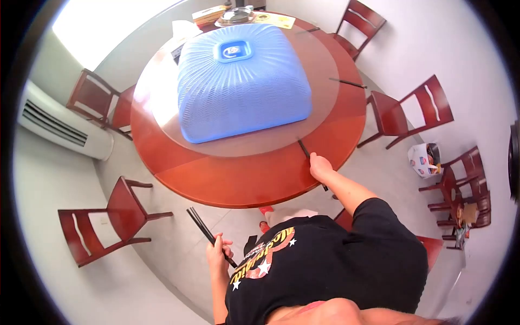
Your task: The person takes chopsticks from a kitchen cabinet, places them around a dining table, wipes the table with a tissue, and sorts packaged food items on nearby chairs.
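Note:
My left hand is closed around a bundle of black chopsticks, held beside my body below the table's near edge. Their ends fan slightly apart, pointing up and left. Over the near right rim of the round wooden table, my right hand grips black chopsticks; I cannot tell exactly how many. One end points at the glass turntable and the other sticks out below the hand. A large blue mesh food cover stands on the turntable, and what is under it is hidden.
More chopsticks lie at the table's right, with others farther back. Wooden chairs surround the table. A glass-lidded pot and boxes stand at the back. A white bag sits on the floor at right.

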Motion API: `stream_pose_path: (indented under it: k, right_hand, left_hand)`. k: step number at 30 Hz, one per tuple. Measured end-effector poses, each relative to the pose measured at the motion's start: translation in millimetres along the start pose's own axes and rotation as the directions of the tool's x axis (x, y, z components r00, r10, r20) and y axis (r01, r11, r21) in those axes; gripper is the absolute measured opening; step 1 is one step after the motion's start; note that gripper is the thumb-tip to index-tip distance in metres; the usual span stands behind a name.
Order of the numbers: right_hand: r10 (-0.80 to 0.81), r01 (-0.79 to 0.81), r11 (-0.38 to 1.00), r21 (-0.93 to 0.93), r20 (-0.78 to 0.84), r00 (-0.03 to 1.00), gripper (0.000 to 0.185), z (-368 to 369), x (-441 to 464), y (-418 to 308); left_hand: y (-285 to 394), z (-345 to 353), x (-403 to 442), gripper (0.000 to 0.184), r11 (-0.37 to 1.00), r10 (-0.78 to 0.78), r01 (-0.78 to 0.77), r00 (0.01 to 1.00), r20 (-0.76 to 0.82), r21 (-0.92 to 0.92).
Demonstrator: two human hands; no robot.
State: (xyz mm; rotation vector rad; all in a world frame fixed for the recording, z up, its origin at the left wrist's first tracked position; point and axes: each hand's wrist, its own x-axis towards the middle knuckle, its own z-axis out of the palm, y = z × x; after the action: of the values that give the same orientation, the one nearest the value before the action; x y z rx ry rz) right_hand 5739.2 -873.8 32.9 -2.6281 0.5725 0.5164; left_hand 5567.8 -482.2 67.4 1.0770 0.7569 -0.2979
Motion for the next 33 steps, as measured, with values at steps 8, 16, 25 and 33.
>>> stream_pose_path:
  k: [8, 16, 25, 33]
  right_hand:
    - [-0.247, 0.237, 0.964, -0.123, -0.072, 0.966, 0.013, 4, 7, -5]
    - [-0.235, 0.229, 0.97, -0.08, -0.064, 0.97, 0.015, 10, 11, -11]
    - [-0.23, 0.196, 0.964, -0.181, -0.187, 0.955, 0.011, 20, 6, -15]
    - [-0.243, 0.265, 0.889, 0.375, -0.105, 0.964, 0.034, 26, -50, -196]
  left_hand:
    - [52, 26, 26, 0.024, 0.967, 0.093, -0.113, 0.991, 0.097, 0.227]
    - [94, 52, 69, 0.021, 0.991, 0.04, -0.079, 0.944, 0.329, 0.107]
    - [142, -4, 107, 0.021, 0.985, -0.018, -0.05, 0.925, 0.38, 0.167]
    - [225, -76, 127, 0.023, 0.965, -0.215, 0.084, 0.801, 0.558, 0.25]
